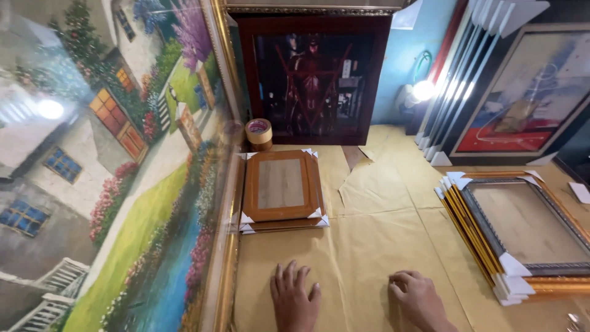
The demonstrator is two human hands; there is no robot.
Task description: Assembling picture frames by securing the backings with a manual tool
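Both hands rest on the brown paper (369, 246) that covers the table — the left hand (295, 298) lies flat, palm down, fingers spread a little, and the right hand (418, 298) sits just beside it with fingers curled under, knuckles up, pinching nothing.

Far left, a large landscape painting (104, 166) of a cottage, flowers and a stream stands tilted on edge, its gold frame (220, 270) running down next to the left hand. Just beyond that hand lies a small stack of wooden frames (281, 187) with white cardboard corner guards, lying flat and touching the gold frame's edge. Behind the stack, a roll of brown tape (259, 133) stands near a dark red-framed picture (313, 80) leaning upright against the wall. The paper in the middle is creased and torn in places.

To the right of the right hand — apart from it — a pile of gold and silver frames (522, 230) lies flat, corners capped in white. Behind them more framed pictures (528, 92) lean against the blue wall (405, 55).
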